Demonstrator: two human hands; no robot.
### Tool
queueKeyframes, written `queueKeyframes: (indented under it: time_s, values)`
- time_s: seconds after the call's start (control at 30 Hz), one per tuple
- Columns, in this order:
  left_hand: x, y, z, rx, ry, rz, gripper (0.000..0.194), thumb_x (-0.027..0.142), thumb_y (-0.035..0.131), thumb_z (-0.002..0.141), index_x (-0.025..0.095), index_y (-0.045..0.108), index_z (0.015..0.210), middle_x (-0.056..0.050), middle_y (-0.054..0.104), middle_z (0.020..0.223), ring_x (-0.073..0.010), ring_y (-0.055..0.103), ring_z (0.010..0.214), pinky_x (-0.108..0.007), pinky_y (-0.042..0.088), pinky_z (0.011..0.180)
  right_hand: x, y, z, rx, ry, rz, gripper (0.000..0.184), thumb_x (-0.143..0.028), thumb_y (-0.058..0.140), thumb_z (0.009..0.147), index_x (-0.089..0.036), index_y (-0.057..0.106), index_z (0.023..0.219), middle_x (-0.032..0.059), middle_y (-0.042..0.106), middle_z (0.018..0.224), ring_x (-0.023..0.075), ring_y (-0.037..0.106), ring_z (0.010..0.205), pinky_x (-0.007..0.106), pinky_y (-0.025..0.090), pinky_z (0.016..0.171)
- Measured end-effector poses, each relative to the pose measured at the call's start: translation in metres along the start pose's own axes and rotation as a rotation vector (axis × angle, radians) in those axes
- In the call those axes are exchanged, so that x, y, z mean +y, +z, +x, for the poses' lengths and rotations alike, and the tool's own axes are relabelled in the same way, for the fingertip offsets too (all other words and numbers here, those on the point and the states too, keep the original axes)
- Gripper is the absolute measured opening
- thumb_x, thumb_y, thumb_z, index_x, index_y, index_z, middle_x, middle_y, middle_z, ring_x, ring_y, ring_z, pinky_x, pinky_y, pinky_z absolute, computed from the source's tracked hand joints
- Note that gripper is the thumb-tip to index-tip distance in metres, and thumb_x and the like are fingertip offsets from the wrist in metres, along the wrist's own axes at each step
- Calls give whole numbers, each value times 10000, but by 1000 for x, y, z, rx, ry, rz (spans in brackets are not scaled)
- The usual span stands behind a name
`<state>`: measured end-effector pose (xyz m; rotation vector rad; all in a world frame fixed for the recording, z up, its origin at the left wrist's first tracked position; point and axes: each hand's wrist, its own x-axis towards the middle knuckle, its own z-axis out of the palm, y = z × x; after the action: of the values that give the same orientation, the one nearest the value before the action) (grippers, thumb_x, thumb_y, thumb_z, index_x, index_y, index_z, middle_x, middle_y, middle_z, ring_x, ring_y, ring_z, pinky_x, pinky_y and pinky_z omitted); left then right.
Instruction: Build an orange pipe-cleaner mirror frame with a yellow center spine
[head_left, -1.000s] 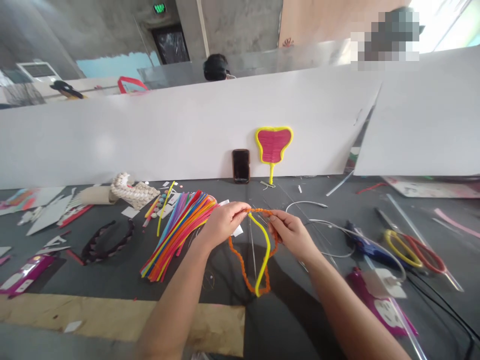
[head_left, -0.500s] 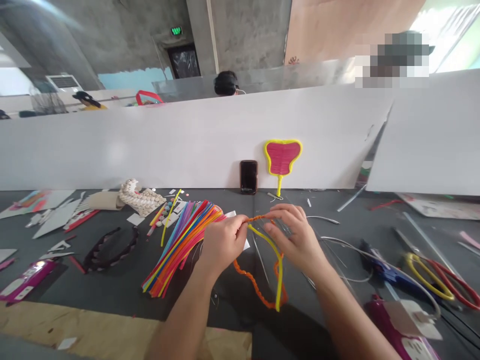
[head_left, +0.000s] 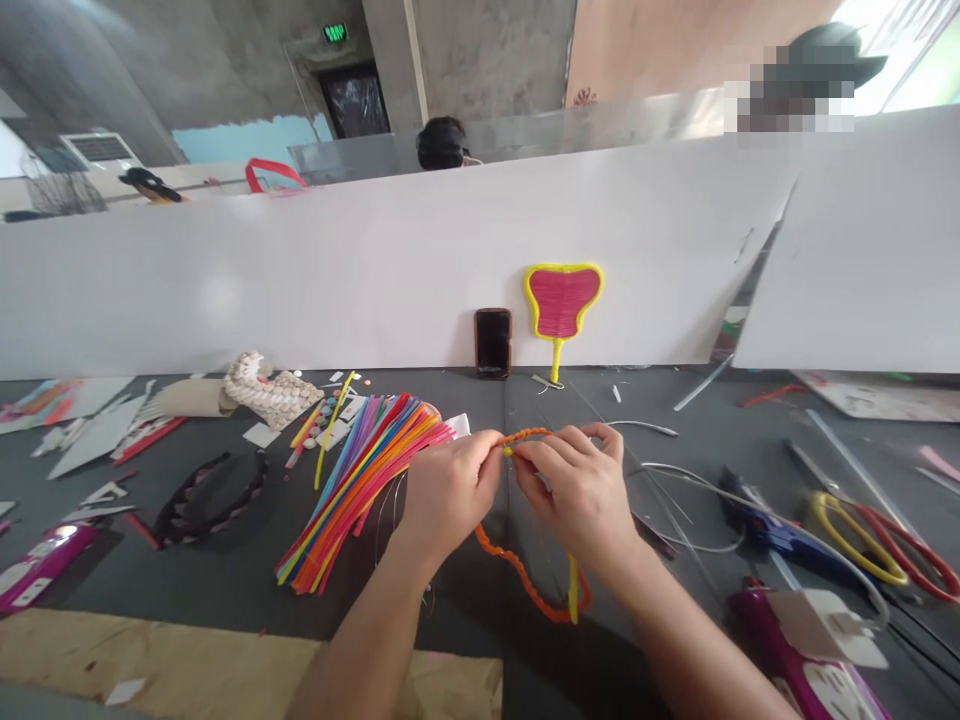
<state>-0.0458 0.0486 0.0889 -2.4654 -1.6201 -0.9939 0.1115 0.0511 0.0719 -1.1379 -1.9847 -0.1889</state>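
Observation:
My left hand (head_left: 452, 492) is closed in a pinch on an orange twisted pipe-cleaner loop (head_left: 517, 568), which hangs down toward the dark table. Close against it, my right hand (head_left: 581, 492) pinches a yellow pipe cleaner (head_left: 574, 590) near the spot where it meets the orange strand. Most of the yellow stem is hidden behind the right hand; its lower end shows beside the bottom of the loop. Left of my hands lies a bundle of coloured pipe cleaners (head_left: 360, 490).
A red fan with a yellow rim (head_left: 565, 302) and a phone (head_left: 493, 343) lean on the white partition (head_left: 337, 280). To the right are scissors (head_left: 859, 530), a blue glue gun (head_left: 787, 540) and a power strip (head_left: 802, 650). A dark braided headband (head_left: 210, 505) lies left.
My right hand has let go of the orange strand, opened, and come back left to pinch the yellow pipe cleaner beside my left fingertips. My left hand keeps its pinch.

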Motion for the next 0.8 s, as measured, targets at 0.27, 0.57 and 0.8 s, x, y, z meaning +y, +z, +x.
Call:
queueKeyframes:
  time_s: [0.27, 0.57, 0.8]
  values:
    - [2, -5, 1, -103, -4, -71, 180, 223, 453, 900, 212, 628, 937, 0, 710, 766, -130, 641, 656, -237, 415, 582, 0, 0, -1, 39, 4, -34, 130, -207, 538, 882, -206, 625, 786, -26, 670, 647, 123, 555, 632, 343, 258, 818]
    - [4, -5, 0, -93, -15, -50, 199, 226, 445, 900, 211, 635, 953, -15, 716, 772, -143, 651, 672, -241, 423, 595, 0, -1, -1, 19, 18, -21, 137, -195, 511, 892, -205, 610, 798, -20, 675, 663, 129, 556, 621, 341, 268, 783]
    - [6, -2, -1, -64, -36, -22, 183, 207, 471, 878, 216, 647, 931, -6, 725, 751, -136, 651, 626, -238, 408, 563, 0, -2, 1, 6, 4, 10, 145, -204, 504, 902, -201, 609, 801, -14, 681, 689, 132, 569, 637, 343, 279, 775]
